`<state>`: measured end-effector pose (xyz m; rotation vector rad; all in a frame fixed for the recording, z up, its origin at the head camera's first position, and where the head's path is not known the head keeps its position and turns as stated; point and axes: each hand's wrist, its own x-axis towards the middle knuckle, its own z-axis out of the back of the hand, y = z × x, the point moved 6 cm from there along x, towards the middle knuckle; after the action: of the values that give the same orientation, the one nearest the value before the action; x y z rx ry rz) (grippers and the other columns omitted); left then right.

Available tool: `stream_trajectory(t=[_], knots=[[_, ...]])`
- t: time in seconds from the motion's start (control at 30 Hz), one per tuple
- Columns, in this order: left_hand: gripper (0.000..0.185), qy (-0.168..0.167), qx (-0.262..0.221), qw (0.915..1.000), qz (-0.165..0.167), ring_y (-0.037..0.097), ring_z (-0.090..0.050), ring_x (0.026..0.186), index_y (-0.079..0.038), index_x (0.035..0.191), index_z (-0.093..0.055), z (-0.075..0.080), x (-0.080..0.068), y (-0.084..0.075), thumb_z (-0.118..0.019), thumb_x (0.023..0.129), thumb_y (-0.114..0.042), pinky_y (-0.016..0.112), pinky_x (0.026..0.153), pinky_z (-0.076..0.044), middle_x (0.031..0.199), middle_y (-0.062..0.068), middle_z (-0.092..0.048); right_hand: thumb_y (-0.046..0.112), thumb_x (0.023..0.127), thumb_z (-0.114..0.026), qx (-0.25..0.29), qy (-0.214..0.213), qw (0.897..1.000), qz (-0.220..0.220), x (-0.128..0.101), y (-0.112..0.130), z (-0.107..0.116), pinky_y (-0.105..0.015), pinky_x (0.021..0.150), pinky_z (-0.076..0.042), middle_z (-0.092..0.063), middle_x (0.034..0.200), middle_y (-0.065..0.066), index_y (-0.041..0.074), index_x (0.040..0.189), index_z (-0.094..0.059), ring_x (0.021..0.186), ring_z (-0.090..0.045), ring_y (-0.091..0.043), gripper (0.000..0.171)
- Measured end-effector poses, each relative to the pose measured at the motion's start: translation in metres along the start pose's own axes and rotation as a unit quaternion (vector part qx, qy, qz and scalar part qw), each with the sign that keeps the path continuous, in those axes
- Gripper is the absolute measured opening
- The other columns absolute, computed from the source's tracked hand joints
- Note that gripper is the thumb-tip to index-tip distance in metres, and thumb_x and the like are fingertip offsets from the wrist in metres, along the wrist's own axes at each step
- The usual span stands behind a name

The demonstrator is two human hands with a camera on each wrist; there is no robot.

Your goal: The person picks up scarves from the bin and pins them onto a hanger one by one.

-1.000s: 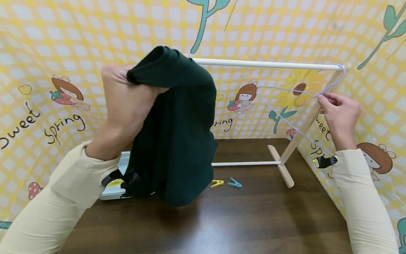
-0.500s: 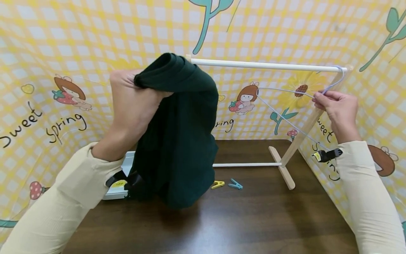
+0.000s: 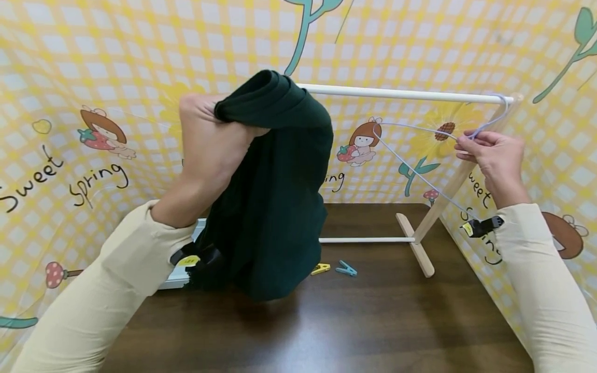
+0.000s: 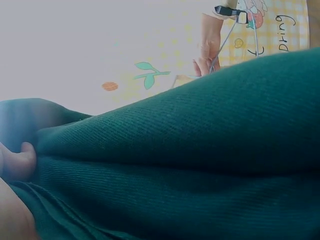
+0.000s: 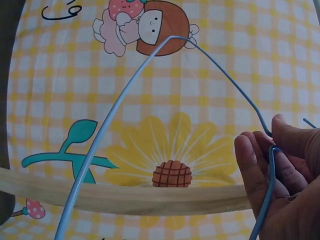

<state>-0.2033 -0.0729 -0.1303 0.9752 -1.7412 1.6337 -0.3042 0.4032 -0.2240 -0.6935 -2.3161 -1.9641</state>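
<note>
Dark green twill-weave cloth (image 3: 289,197) hangs in folds from my left hand (image 3: 212,145), which grips its bunched upper part in the head view. In the left wrist view the cloth (image 4: 200,125) fills most of the frame, with a fingertip and thumb at its left edge. My right hand (image 3: 496,158) pinches a thin light-blue wire hanger at its neck, just under the hook. That hook loops over the right end of a white rod (image 3: 396,93). Up close in the right wrist view, the hanger (image 5: 109,115) bends to a corner away from my hand.
The rod belongs to a wooden rack with a slanting right post (image 3: 440,207). On the brown table (image 3: 373,326) lie a yellow clip (image 3: 321,269) and a blue clip (image 3: 346,268). A pale blue tray (image 3: 174,280) shows partly behind the left sleeve. Checked fabric walls surround the table.
My left hand has carried the cloth to the right, so it covers part of the yellow clip. My right fingertips have shifted slightly left at the hanger's neck, which stays hooked on the rod.
</note>
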Motion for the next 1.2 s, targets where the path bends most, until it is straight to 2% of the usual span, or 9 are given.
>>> stream_trajectory(t=[0.27, 0.6, 0.77, 0.93, 1.2], knots=[[0.012, -0.004, 0.002, 0.9996, 0.029, 0.005, -0.054, 0.054, 0.013, 0.067, -0.073, -0.007, -0.001, 0.007, -0.069, 0.078, 0.017, 0.023, 0.057, -0.046, 0.051, -0.012, -0.058, -0.009, 0.083, -0.075, 0.015, -0.004, 1.000, -0.020, 0.002, -0.003, -0.005, -0.024, 0.062, -0.060, -0.076, 0.074, -0.006, -0.002, 0.083, -0.076, 0.064, -0.075, -0.015, 0.007], [0.011, -0.015, 0.005, 0.9998, 0.014, 0.007, -0.057, 0.056, 0.013, 0.070, -0.073, -0.011, 0.003, 0.008, -0.068, 0.077, 0.019, 0.023, 0.060, -0.047, 0.053, -0.014, -0.061, -0.013, 0.084, -0.071, 0.002, -0.020, 1.000, -0.021, 0.004, 0.001, -0.010, -0.022, 0.062, -0.059, -0.074, 0.070, -0.006, 0.001, 0.078, -0.075, 0.059, -0.074, -0.014, 0.015], [0.010, -0.014, 0.012, 0.9997, 0.015, 0.008, -0.060, 0.058, 0.012, 0.071, -0.074, -0.013, 0.005, 0.009, -0.070, 0.078, 0.017, 0.024, 0.060, -0.048, 0.055, -0.015, -0.062, -0.014, 0.083, -0.072, 0.020, -0.032, 0.999, 0.000, 0.002, 0.007, -0.012, -0.023, 0.060, -0.059, -0.074, 0.071, -0.007, -0.002, 0.079, -0.074, 0.059, -0.074, -0.014, 0.013], [0.008, -0.011, 0.003, 0.9999, 0.002, 0.010, -0.063, 0.060, 0.012, 0.072, -0.074, -0.013, 0.008, 0.008, -0.072, 0.079, 0.016, 0.026, 0.064, -0.052, 0.056, -0.014, -0.063, -0.013, 0.080, -0.076, 0.056, -0.041, 0.997, 0.026, -0.002, 0.019, -0.017, -0.026, 0.059, -0.060, -0.074, 0.072, -0.011, -0.006, 0.082, -0.074, 0.059, -0.073, -0.017, 0.008], [0.009, -0.014, -0.004, 0.9999, -0.006, 0.009, -0.063, 0.059, 0.013, 0.071, -0.074, -0.011, 0.008, 0.008, -0.071, 0.078, 0.018, 0.026, 0.064, -0.052, 0.056, -0.014, -0.063, -0.014, 0.076, -0.079, 0.097, -0.021, 0.994, 0.051, -0.009, 0.035, -0.030, -0.029, 0.061, -0.060, -0.073, 0.076, -0.015, -0.013, 0.086, -0.072, 0.061, -0.073, -0.021, 0.012]])
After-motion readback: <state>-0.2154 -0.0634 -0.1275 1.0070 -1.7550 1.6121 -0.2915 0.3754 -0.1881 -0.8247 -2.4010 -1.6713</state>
